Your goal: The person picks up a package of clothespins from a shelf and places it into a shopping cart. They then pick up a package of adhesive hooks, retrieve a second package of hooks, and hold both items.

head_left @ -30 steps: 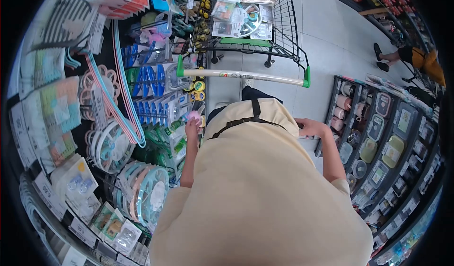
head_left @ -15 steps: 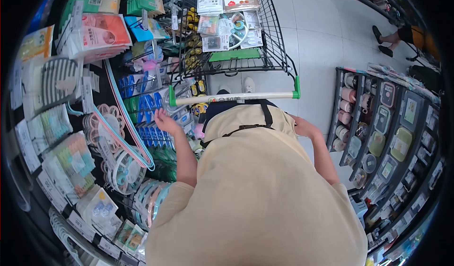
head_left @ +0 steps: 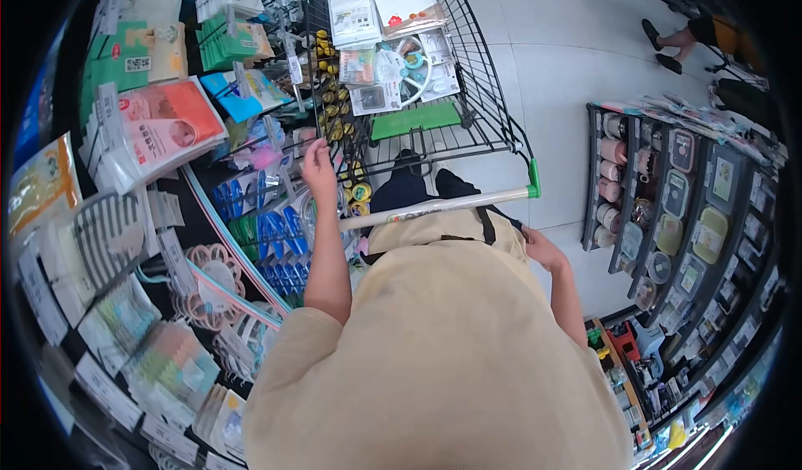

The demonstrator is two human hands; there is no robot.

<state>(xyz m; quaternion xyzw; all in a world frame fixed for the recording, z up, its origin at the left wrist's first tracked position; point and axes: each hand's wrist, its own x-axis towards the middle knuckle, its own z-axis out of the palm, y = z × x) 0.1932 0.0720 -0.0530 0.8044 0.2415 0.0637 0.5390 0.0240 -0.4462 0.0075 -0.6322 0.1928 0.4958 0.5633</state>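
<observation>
My left hand (head_left: 317, 166) is raised beside the cart's left side, close to hanging shelf goods. Its fingers are loosely bent and nothing shows in them. My right hand (head_left: 543, 248) rests low at my right hip, against the beige shirt; its fingertips are partly hidden. Ahead of me stands a black wire shopping cart (head_left: 501, 111) with a white handle bar (head_left: 455, 203) and green end pieces. Neither hand is seen gripping the bar. Inside lie white flat packs (head_left: 407, 2), a round light-blue and white item (head_left: 415, 73) and smaller packets.
Packaged goods hang close on the left, among them red-and-white packs (head_left: 171, 123), blue clips (head_left: 284, 232) and pink hangers (head_left: 213, 282). A shelf of food containers (head_left: 668, 234) stands right. Pale floor tiles (head_left: 555, 77) lie between. Another person's leg (head_left: 678, 40) shows upper right.
My left hand has moved forward and up, from beside the blue clips to the cart's side. The shelves on the left have shifted in view, and the cart handle appears lower and tilted.
</observation>
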